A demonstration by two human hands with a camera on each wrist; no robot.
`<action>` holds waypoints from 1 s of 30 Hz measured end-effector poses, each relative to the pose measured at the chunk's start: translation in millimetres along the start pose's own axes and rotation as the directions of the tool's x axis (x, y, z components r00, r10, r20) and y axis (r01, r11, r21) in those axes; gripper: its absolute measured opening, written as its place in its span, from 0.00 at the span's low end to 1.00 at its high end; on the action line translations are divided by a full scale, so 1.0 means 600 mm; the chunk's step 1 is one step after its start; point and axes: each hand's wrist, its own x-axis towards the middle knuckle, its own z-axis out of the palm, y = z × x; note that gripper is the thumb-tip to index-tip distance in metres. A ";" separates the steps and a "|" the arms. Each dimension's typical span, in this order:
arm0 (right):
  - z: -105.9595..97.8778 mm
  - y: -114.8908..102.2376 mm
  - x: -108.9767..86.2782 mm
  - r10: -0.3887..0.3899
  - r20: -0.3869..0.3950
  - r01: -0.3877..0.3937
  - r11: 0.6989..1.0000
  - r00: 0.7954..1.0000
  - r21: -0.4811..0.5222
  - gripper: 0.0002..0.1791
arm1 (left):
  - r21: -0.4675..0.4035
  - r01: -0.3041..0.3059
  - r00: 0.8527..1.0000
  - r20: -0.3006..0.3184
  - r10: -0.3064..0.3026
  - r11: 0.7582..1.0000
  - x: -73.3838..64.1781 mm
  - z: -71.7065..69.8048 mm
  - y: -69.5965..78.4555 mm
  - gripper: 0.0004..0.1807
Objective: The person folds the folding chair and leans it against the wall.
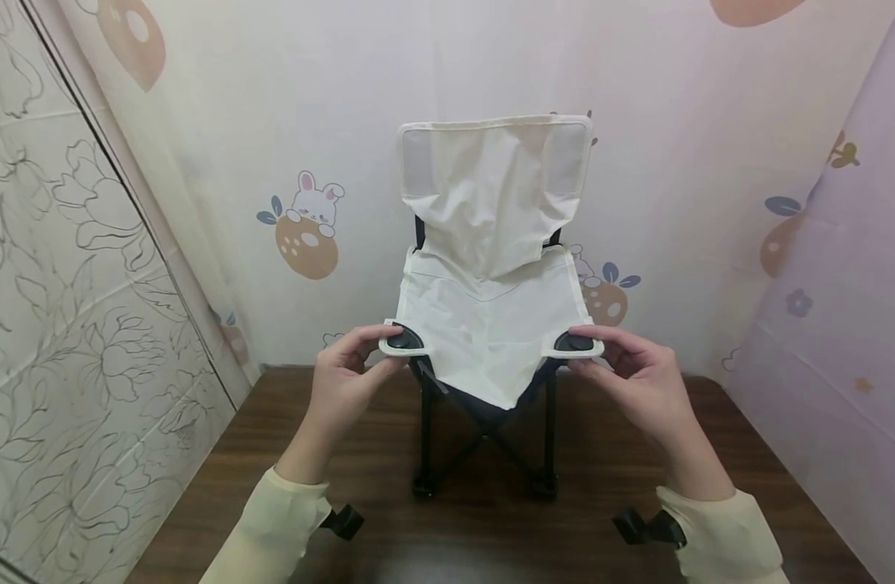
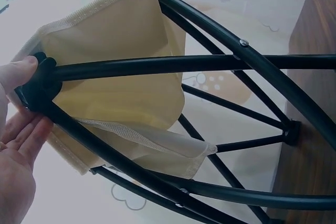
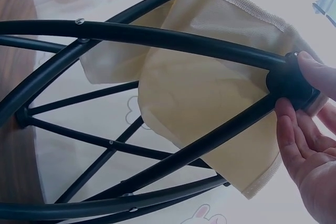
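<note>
Pinching the folding chair [image 1: 484,324] at its front corners, left hand [image 1: 342,381] and right hand [image 1: 646,383] should draw evenly outward, clear of crossed leg tubes [image 2: 157,64].

Pale yellow sleeves [image 1: 268,523] are worn, and by each cuff [image 1: 300,484] a small, chunky black part [image 1: 348,522] is seen.

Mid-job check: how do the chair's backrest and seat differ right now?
The backrest stands upright; the seat extends forward below it. The backrest has pale grey panels at its upper sides; the seat has black corner pieces in front. The backrest's top edge runs nearly straight; the seat's front edge dips to a point. Both are whitish fabric.
</note>
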 end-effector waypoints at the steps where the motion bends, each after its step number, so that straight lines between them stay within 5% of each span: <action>1: 0.001 0.000 0.001 0.005 0.000 -0.005 1.000 1.000 0.002 0.24 | 0.002 -0.003 1.000 -0.003 0.003 1.000 0.000 0.000 0.000 0.21; 30: 0.005 0.002 0.016 -0.021 0.023 0.019 0.996 1.000 0.083 0.24 | -0.040 -0.032 0.999 -0.016 0.031 0.999 0.010 0.006 -0.006 0.21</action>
